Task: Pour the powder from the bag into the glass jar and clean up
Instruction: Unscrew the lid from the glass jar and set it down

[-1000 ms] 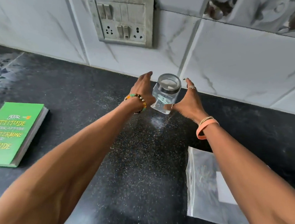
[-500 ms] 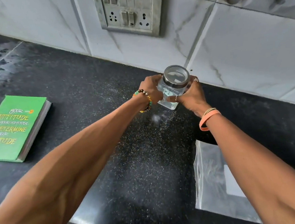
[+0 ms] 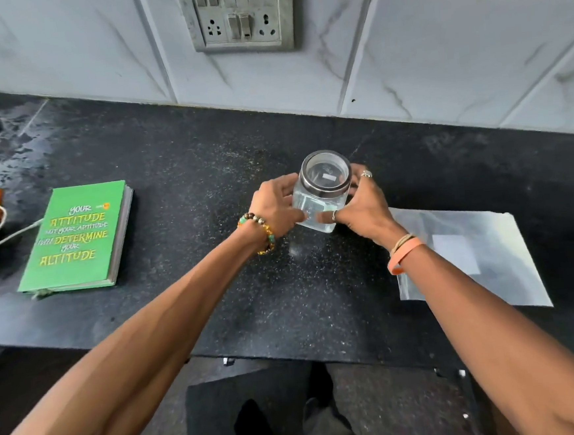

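The jar (image 3: 323, 194) is held from both sides: the left hand (image 3: 274, 208) is wrapped on its left wall, the right hand (image 3: 364, 208) on its right, fingers closed against the glass. The jar stands on or just above the counter (image 3: 171, 164); contact at its base cannot be told. The lid (image 3: 325, 173) is seated on the mouth, between the two sets of fingertips. No powder is seen inside the jar. The bag (image 3: 470, 254) lies flat on the counter, just beside the right wrist, untouched. Judgement: the task is at its start. Lid removal, pouring, closing and clean-up are all left.
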